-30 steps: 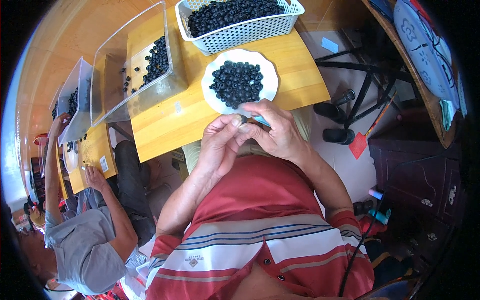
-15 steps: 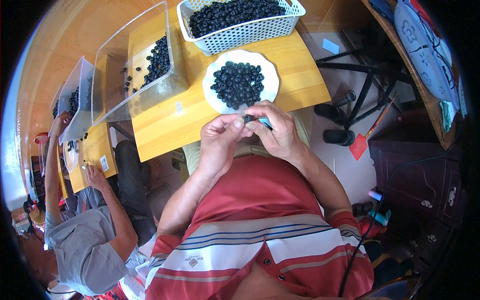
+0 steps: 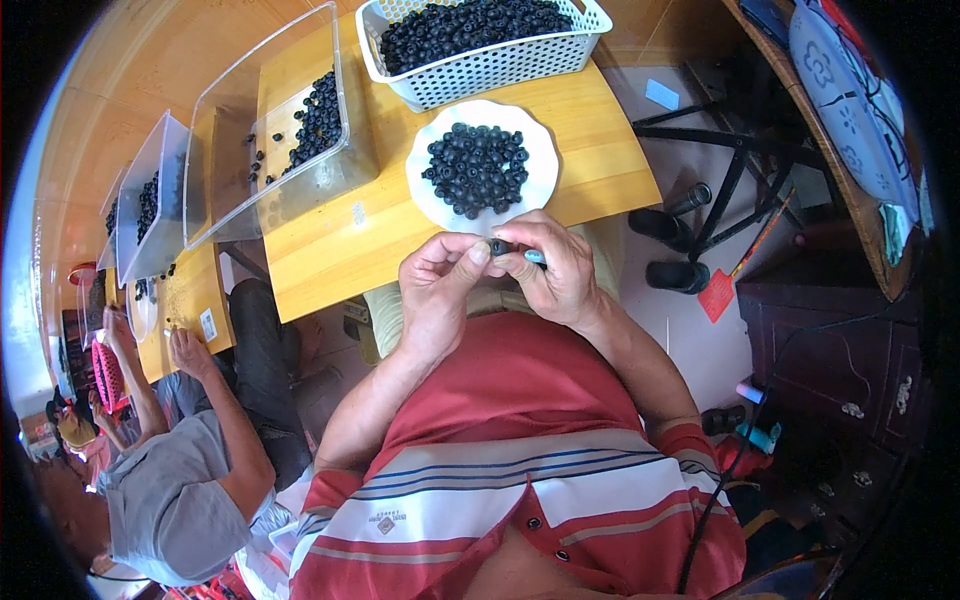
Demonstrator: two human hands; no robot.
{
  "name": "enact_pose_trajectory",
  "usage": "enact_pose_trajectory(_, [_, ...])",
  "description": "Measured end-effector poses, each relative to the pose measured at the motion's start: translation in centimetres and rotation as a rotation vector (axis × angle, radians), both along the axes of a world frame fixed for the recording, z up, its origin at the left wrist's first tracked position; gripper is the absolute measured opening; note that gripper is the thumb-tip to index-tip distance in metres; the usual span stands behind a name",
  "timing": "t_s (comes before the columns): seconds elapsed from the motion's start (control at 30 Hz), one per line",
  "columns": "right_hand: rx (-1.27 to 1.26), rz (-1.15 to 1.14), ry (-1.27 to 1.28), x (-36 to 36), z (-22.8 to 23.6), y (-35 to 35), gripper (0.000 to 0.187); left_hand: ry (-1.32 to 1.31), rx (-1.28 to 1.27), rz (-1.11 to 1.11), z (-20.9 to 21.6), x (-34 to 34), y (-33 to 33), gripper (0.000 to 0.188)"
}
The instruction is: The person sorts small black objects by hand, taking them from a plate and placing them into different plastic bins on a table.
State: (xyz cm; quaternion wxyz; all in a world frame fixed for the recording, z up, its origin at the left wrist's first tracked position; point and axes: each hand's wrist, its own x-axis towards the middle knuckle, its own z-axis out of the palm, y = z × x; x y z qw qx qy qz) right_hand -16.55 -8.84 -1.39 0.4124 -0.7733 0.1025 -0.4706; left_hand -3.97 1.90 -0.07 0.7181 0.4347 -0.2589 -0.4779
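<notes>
My left hand (image 3: 437, 290) is closed, thumb and forefinger pinching a small dark round bead-like piece (image 3: 498, 247) just past the table's near edge. Opposite it, my right hand (image 3: 556, 268) is closed round a thin tool with a teal end (image 3: 535, 258); its fingertips touch the same piece. The tool's tip is hidden by the fingers. Beyond both hands sits a white scalloped plate (image 3: 540, 185), heaped with dark round pieces (image 3: 476, 170) that have small openings. They resemble blueberries or beads; I cannot tell which.
A white perforated basket (image 3: 490, 84) full of dark pieces stands behind the plate. Left of it, a clear plastic bin (image 3: 225, 215) holds a pile of them. A co-worker in grey (image 3: 185, 500) sits at a second table (image 3: 215, 330) on the left. Black shoes (image 3: 676, 276) lie on the floor at right.
My hands have shifted slightly, and the dark piece sits a little lower between the fingertips. The co-worker's farther hand has moved from the bin down toward their body.
</notes>
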Motion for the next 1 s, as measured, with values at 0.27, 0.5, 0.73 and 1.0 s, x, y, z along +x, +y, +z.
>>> enact_pose_trajectory(0.27, [0.003, -0.004, -0.072, 0.1, 0.2, 0.1, 0.025, 0.274, -0.004, -0.134, -0.3, 0.7, -0.2, 0.011])
enact_pose_trajectory(0.5, [0.016, -0.007, -0.102, 0.0, -0.4, 0.0, 0.03, 0.372, -0.054, -0.222, -0.9, 0.7, -0.2, 0.017])
enact_pose_trajectory(0.73, [0.037, -0.003, -0.023, -0.4, 0.6, -0.2, 0.03, 0.341, -0.021, -0.18, -0.7, 0.6, 0.0, 0.018])
enact_pose_trajectory(1.0, [0.106, 0.114, 0.081, -0.9, 0.7, -0.4, 0.035, 0.318, -0.023, -0.25, -0.8, 1.4, 0.0, 0.013])
